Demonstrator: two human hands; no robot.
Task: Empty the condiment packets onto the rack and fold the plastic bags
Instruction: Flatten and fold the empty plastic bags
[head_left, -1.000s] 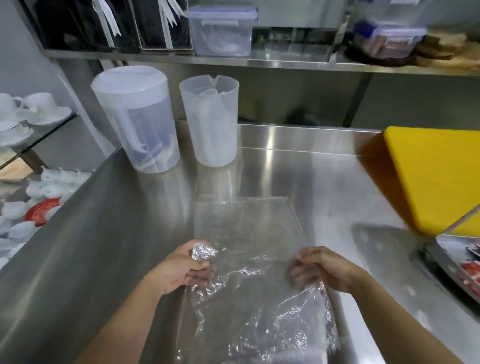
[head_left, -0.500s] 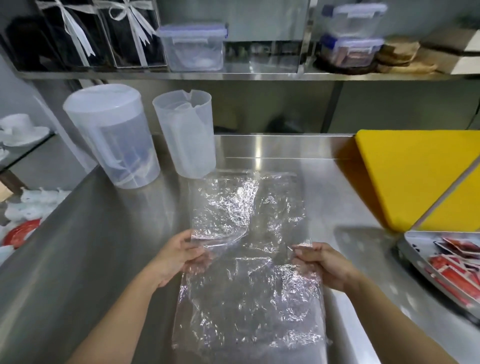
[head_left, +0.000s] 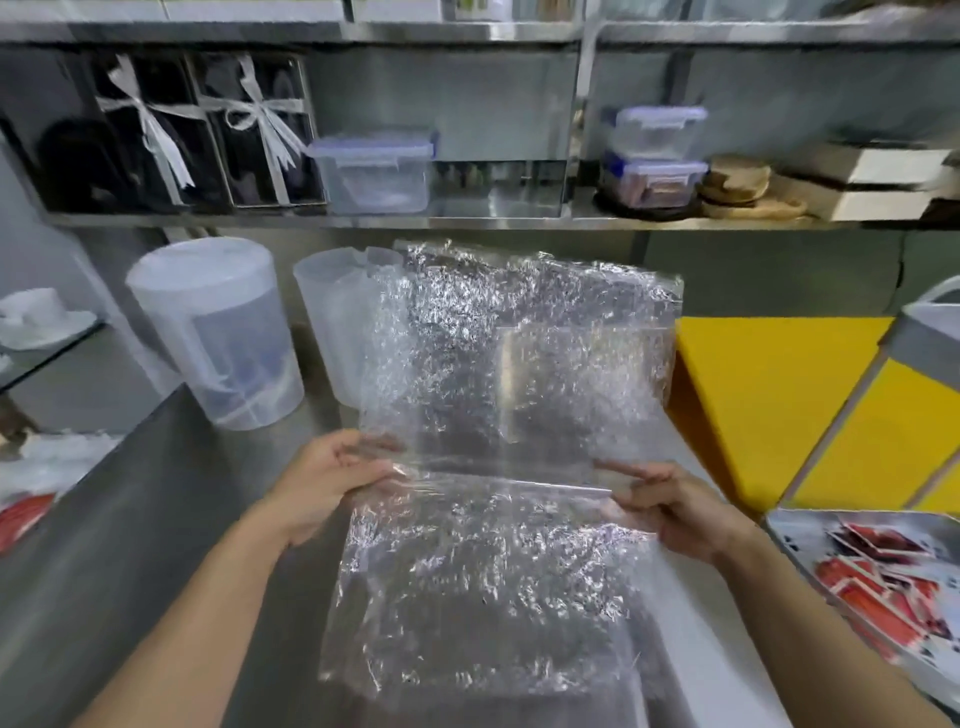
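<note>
A clear, crinkled plastic bag (head_left: 498, 395) is held up over the steel counter (head_left: 156, 519), creased across its middle. My left hand (head_left: 327, 483) pinches the crease at the bag's left edge. My right hand (head_left: 680, 509) pinches it at the right edge. The far half of the bag stands upright in front of me; the near half hangs down toward me. At the right edge a metal tray (head_left: 810, 540) holds several red condiment packets (head_left: 883, 582).
Two translucent plastic jugs (head_left: 218, 332) (head_left: 337, 322) stand at the back left of the counter. A yellow cutting board (head_left: 769, 395) lies to the right. The shelf (head_left: 467, 221) above carries lidded containers and black boxes with white bows. White crockery sits lower left.
The bag lay flat on the counter; both hands have lifted it by its middle, so the far half now stands upright. The view has tilted up.
</note>
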